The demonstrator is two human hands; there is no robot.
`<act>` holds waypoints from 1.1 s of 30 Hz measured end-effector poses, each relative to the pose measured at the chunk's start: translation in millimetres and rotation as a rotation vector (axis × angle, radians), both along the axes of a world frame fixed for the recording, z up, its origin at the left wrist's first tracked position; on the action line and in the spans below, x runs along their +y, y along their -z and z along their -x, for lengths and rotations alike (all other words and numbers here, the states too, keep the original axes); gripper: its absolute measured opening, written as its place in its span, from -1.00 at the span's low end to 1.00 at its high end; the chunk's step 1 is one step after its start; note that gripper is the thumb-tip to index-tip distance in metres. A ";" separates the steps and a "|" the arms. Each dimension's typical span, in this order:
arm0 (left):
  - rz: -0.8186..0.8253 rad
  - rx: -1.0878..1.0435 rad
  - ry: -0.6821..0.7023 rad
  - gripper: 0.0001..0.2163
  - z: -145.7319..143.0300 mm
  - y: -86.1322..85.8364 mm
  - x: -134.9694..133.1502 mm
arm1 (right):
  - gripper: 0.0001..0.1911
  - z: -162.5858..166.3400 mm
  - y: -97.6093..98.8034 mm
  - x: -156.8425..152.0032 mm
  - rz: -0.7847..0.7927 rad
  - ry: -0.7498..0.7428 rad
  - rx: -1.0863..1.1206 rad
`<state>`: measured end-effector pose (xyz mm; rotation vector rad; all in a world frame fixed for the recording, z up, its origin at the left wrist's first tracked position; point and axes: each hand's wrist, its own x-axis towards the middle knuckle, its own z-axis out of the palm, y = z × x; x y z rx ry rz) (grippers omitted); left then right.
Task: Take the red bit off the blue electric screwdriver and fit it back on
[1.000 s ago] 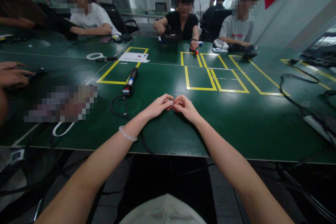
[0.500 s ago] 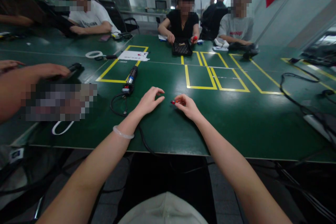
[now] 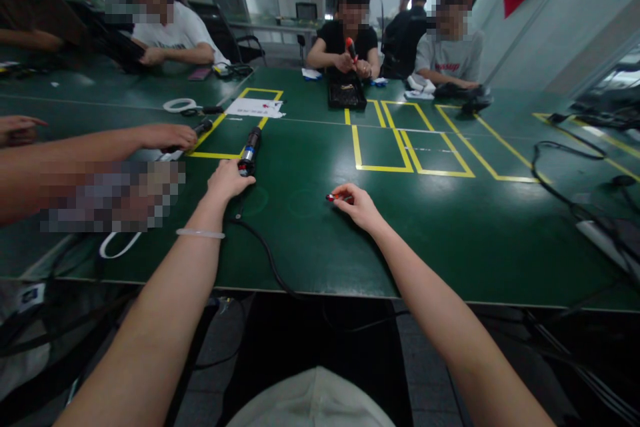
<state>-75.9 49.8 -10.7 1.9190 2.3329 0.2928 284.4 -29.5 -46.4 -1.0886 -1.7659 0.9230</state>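
My left hand (image 3: 226, 180) is at the near end of a black cylindrical tool (image 3: 253, 141) with a silver and blue band and a black cord, perhaps an electric screwdriver. Its thumb is stretched out to the right, apart from the fingers, and the tool lies on the table between them. Out over the green table (image 3: 310, 247), my right hand (image 3: 356, 203) pinches a small red-and-black piece (image 3: 330, 197). Fingers hide most of that piece, so its kind is unclear.
A co-worker's hand (image 3: 180, 138) at left holds a black tool. A white paper (image 3: 254, 107) lies beyond, near a white ring (image 3: 180, 105). Across the table, a person works above a black tray (image 3: 345, 95). Yellow tape (image 3: 385, 167) marks rectangles; cables (image 3: 540, 160) lie right.
My left hand has moved left to the near end of the black tool. My right hand has hardly moved. The co-worker's arm at left has reached further in.
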 end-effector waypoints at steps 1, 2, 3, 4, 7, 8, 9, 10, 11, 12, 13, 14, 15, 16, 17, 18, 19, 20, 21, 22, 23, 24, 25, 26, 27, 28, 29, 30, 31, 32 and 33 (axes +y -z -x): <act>-0.004 0.005 -0.004 -0.31 -5.2 -1.7 -2.5 | -0.80 0.2 -0.2 -0.1 0.001 0.002 -0.001; -0.009 0.011 -0.005 -0.29 -11.3 -3.3 -6.0 | -0.80 0.5 -0.5 -0.2 0.004 0.002 0.002; -0.013 0.017 -0.002 -0.28 -17.9 -4.6 -10.0 | -0.80 0.9 -0.7 -0.4 0.008 0.000 0.007; -0.016 0.022 0.006 -0.26 -24.9 -5.4 -14.3 | -0.79 1.5 -1.0 -0.6 0.012 -0.003 0.014; -0.024 0.031 0.067 -0.28 -47.7 -5.5 -27.9 | -0.78 3.3 -1.6 -1.7 0.010 -0.010 0.045; -0.029 0.031 0.094 -0.30 -56.0 -5.1 -32.5 | -0.79 3.9 -1.9 -2.2 0.007 -0.013 0.051; -0.036 0.031 0.124 -0.33 -64.7 -4.7 -37.1 | -0.80 4.3 -2.1 -2.6 0.003 -0.014 0.054; -0.046 0.030 0.154 -0.35 -73.7 -4.3 -41.8 | -0.82 4.6 -2.4 -3.1 -0.002 -0.015 0.053; -0.049 0.031 0.183 -0.37 -83.0 -4.1 -46.5 | -0.83 4.8 -2.7 -3.5 -0.006 -0.016 0.049; -0.052 0.033 0.215 -0.39 -92.3 -4.0 -51.3 | -0.85 5.0 -3.0 -3.8 -0.010 -0.017 0.043; -0.055 0.038 0.243 -0.39 -101.4 -4.0 -56.0 | -0.86 5.1 -3.3 -4.0 -0.015 -0.016 0.038; -0.059 0.043 0.271 -0.39 -110.2 -3.9 -60.7 | -0.88 5.2 -3.4 -4.2 -0.021 -0.015 0.033; -0.066 0.048 0.300 -0.39 -118.3 -3.9 -65.4 | -0.88 5.3 -3.5 -4.4 -0.029 -0.014 0.028; -0.075 0.051 0.329 -0.39 -125.8 -3.8 -69.9 | -0.89 5.4 -3.5 -4.5 -0.038 -0.012 0.023; -0.083 0.052 0.361 -0.40 -132.5 -3.7 -74.2 | -0.90 5.6 -3.3 -4.6 -0.049 -0.008 0.019; -0.092 0.050 0.392 -0.41 -138.5 -3.6 -78.4 | -0.90 5.8 -3.1 -4.7 -0.061 -0.005 0.014; -0.097 0.047 0.424 -0.41 -143.6 -3.6 -82.3 | -0.91 5.9 -2.8 -4.8 -0.072 -0.003 0.007; -0.101 0.043 0.454 -0.42 -148.2 -3.8 -86.0 | -0.91 6.1 -2.6 -5.0 -0.082 -0.002 0.000; -0.104 0.041 0.483 -0.43 -152.1 -4.1 -89.5 | -0.91 6.2 -2.3 -5.1 -0.091 -0.002 -0.007; -0.107 0.038 0.510 -0.44 -155.5 -4.6 -92.7 | -0.91 6.3 -2.1 -5.3 -0.099 -0.004 -0.015; -0.110 0.037 0.534 -0.44 -158.5 -5.2 -95.6 | -0.91 6.4 -2.0 -5.5 -0.106 -0.008 -0.024; -0.111 0.035 0.556 -0.44 -161.0 -5.9 -98.1 | -0.91 6.3 -2.0 -5.7 -0.114 -0.013 -0.036; -0.112 0.034 0.573 -0.44 -163.0 -6.5 -100.0 | -0.91 6.2 -2.1 -6.0 -0.123 -0.019 -0.050; -0.112 0.033 0.586 -0.43 -164.6 -7.0 -101.5 | -0.91 6.1 -2.4 -6.3 -0.132 -0.025 -0.068; -0.112 0.032 0.595 -0.42 -165.7 -7.2 -102.5 | -0.90 5.9 -2.8 -6.5 -0.142 -0.031 -0.087; -0.113 0.032 0.603 -0.41 -166.4 -7.2 -103.0 | -0.91 5.8 -3.4 -6.7 -0.152 -0.034 -0.105; -0.113 0.033 0.610 -0.39 -166.8 -7.0 -103.1 | -0.91 5.7 -4.1 -6.8 -0.163 -0.030 -0.119; -0.116 0.035 0.615 -0.38 -166.9 -6.6 -103.0 | -0.92 5.7 -5.0 -6.9 -0.172 -0.022 -0.132; -0.119 0.037 0.619 -0.37 -167.0 -6.2 -102.8 | -0.93 5.7 -5.9 -6.9 -0.177 -0.008 -0.142; -0.125 0.041 0.623 -0.37 -167.2 -5.8 -102.8 | -0.95 5.8 -6.8 -7.0 -0.177 0.005 -0.152; -0.133 0.045 0.624 -0.38 -167.6 -5.5 -103.1 | -0.97 5.9 -7.7 -7.2 -0.172 0.017 -0.160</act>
